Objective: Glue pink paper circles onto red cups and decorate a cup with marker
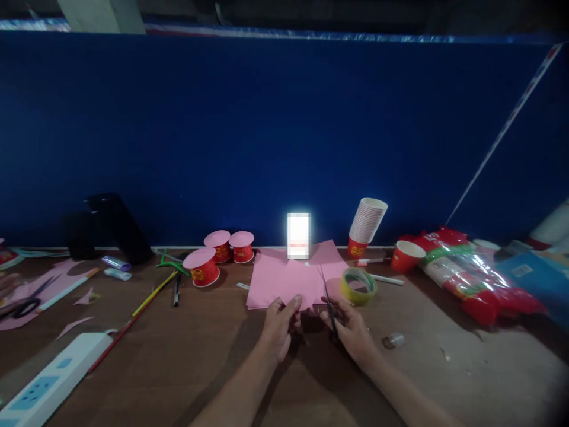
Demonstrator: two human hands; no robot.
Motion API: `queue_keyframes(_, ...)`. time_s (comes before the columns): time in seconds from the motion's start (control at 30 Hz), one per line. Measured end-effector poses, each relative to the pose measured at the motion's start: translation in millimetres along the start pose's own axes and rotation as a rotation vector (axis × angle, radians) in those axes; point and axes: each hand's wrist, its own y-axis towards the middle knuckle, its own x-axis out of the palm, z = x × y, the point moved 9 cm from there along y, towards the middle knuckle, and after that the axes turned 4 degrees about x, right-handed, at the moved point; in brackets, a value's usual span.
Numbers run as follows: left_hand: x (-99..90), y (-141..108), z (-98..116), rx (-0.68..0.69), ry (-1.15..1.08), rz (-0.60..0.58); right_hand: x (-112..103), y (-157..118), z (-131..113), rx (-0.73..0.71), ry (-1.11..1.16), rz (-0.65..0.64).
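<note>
The left hand (pixel 282 326) is pinching a piece of pink paper (pixel 306 301) between thumb and fingers, just above the brown tabletop (pixel 186 362) and in front of a stack of pink sheets (pixel 271 276); whether the piece is wholly separate from the sheets behind it, I cannot tell. The right hand (pixel 351 329) is gripping a pair of dark-handled scissors (pixel 330 308), whose blades are pointing forward over the sheets, near the held piece; contact between blade and paper is too small to make out. A lit screen (pixel 299 235), blurred out, is standing upright behind the stack. A roll of yellowish tape (pixel 358 287) is lying just beside the right edge of the sheets, with a white pen (pixel 387 279) resting near it. Farther back, a nested stack of paper cups (pixel 368 222) is leaning to the right, and a single red cup (pixel 405 258) is standing near a red-and-green plastic package (pixel 478 276). To the left, three upturned red paper cups (pixel 205 274) are bearing flat pink discs (pixel 199 257). A black pen (pixel 176 290) is lying in front of them, and a white power strip (pixel 62 373) is sitting at the near left. At the far left edge, another person's hand (pixel 6 289) is showing beside a second pair of scissors (pixel 29 305).
</note>
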Motion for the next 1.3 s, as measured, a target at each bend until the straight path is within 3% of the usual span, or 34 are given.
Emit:
queue_keyframes(0.13,-2.2,0,-1,-0.005,0.076,0.027,0,-2,0,-0.024,0.004,-0.004)
queue_keyframes(0.47,-3.2,-1,6,0.065,0.13,0.067,11,-11,8,-0.048,-0.018,-0.151)
queue_keyframes(0.73,-2.3,-8,9,0.08,0.217,0.124,12,-11,10,-0.017,-0.002,-0.147)
queue_keyframes(1.3,1.6,-6,7,0.097,0.162,0.061,10,-10,13,-0.001,-0.055,-0.125)
